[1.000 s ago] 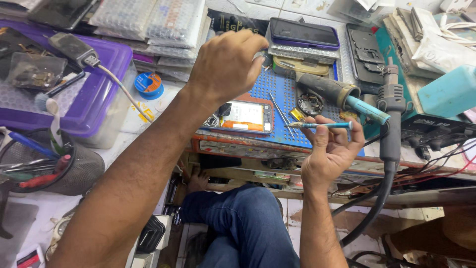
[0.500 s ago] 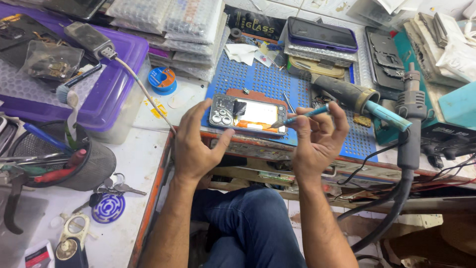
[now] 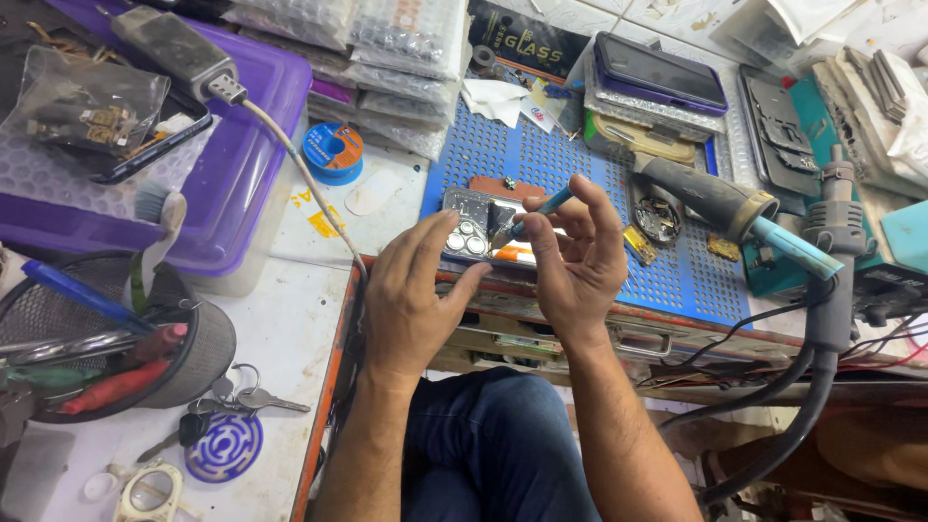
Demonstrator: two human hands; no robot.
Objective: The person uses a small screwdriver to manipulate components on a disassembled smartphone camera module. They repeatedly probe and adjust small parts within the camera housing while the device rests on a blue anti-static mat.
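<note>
Both hands met over the phone (image 3: 483, 232) on the blue mat (image 3: 541, 155). Our left hand (image 3: 411, 295) gripped its near-left end; our right hand (image 3: 575, 256) pinched a screwdriver (image 3: 541, 208), tip aimed left-down onto it. Phone's long axis ran L-R, betw. the hands, w/ left nearer.

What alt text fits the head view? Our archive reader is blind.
A person's left hand steadies an opened phone on a blue perforated mat while the right hand holds a thin blue-handled tool to it.
</note>
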